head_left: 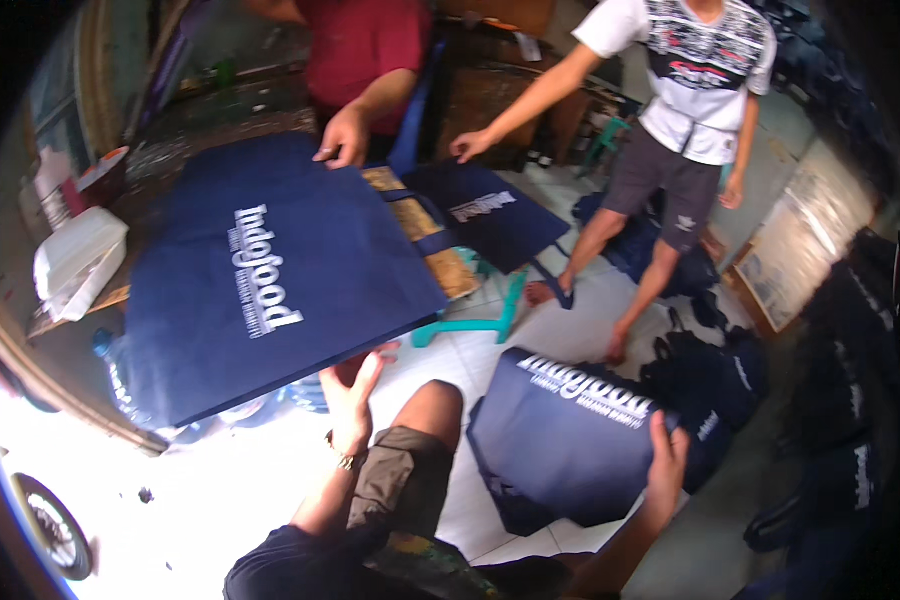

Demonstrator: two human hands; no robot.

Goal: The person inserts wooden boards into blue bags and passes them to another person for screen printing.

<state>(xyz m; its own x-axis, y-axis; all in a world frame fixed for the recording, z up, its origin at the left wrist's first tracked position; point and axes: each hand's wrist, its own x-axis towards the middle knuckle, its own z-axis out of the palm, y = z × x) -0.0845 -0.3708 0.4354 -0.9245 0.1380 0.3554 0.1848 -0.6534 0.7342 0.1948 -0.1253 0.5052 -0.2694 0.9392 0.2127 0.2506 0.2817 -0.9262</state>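
Observation:
My right hand [667,465] grips the right edge of a navy bag [560,450] with white lettering, held low over the floor. My left hand [352,395], wearing a wrist band or watch, is raised just under the front edge of a large flat navy bag [190,270] on the table. Its fingers are apart, and the bag partly hides them; whether they touch it I cannot tell. A co-worker's hand [344,137] rests at the far edge of that bag. Another person's hand [473,144] holds a smaller-looking navy bag [500,225] by its far edge.
Behind the table stands a person in a red shirt [365,50]; another in a white patterned shirt [710,80] stands right of them. A white container [80,260] sits at the table's left. Dark bags [705,375] pile on the floor near a teal stool [470,325] and a framed panel [805,235].

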